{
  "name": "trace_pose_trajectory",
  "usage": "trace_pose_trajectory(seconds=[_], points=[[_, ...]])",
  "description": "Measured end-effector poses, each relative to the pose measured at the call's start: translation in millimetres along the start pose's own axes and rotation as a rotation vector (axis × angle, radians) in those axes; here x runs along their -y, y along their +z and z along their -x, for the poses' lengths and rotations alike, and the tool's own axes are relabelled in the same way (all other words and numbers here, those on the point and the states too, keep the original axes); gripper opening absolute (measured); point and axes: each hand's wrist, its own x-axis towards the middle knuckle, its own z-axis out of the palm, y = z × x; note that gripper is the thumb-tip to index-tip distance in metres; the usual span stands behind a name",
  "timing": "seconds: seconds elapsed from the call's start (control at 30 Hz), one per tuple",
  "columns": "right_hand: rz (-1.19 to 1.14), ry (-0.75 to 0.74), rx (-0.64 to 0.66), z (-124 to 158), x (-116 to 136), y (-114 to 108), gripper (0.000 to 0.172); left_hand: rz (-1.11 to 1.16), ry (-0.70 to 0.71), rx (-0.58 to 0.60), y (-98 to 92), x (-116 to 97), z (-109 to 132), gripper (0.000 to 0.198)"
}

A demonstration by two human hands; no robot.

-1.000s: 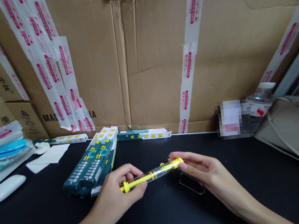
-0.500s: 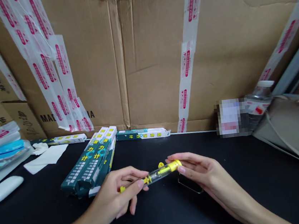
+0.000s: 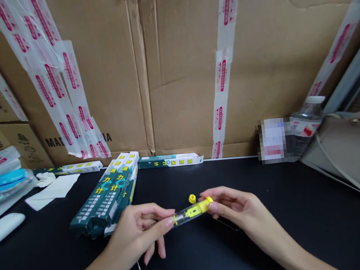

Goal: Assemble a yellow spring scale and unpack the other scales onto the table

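Above table (image 3: 289, 213): I am holding tube (image 3: 189, 213).
Left hand (image 3: 136, 237): pinching its clear end.
Right hand (image 3: 237, 208): gripping yellow end.

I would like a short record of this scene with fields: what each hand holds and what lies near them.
left hand: pinches the left end of the clear tube
right hand: pinches its yellow right end
tube: held nearly level over the black table
loose part: small yellow cap on the table behind the tube
nearby: green boxes beside the left hand
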Motion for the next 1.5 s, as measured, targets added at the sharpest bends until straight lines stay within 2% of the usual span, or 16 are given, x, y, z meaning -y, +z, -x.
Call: trace_pose_trajectory(seconds=[0.23,0.4,0.57,0.73,0.87,0.93,1.1,1.23,1.37,1.5], points=[[-0.028,-0.153,-0.011,1,-3,2,0.017,0.048,-0.033,-0.023,-3.7,3,-3,0.039],[0.03,-0.132,0.037,2,-1,3,0.014,0.037,-0.024,-0.014,-4.1,2,-4,0.039],[-0.047,-0.129,0.022,2,-5,2,0.027,-0.039,0.012,0.005,-3.3,0,-1,0.037],[0.042,-0.08,0.01,4,-4,1,0.021,-0.187,0.035,0.009,1.1,-6,3,0.037],[0.056,-0.078,0.003,5,-5,1,0.024,-0.255,0.039,0.018,1.4,-5,3,0.035],[0.037,-0.107,0.007,6,-6,2,0.024,-0.243,0.039,0.016,0.9,-3,2,0.037],[-0.029,-0.148,-0.003,5,-9,5,0.026,-0.144,-0.079,0.055,-0.6,-1,0,0.053],[-0.051,-0.185,-0.035,5,-9,7,0.025,-0.069,-0.091,0.082,-2.0,-1,-1,0.06],[-0.058,-0.22,-0.046,6,-8,10,0.018,-0.038,-0.07,0.096,-2.5,0,-1,0.062],[-0.064,-0.178,-0.063,7,-5,11,0.016,-0.06,-0.005,0.141,-1.8,-1,0,0.052]])
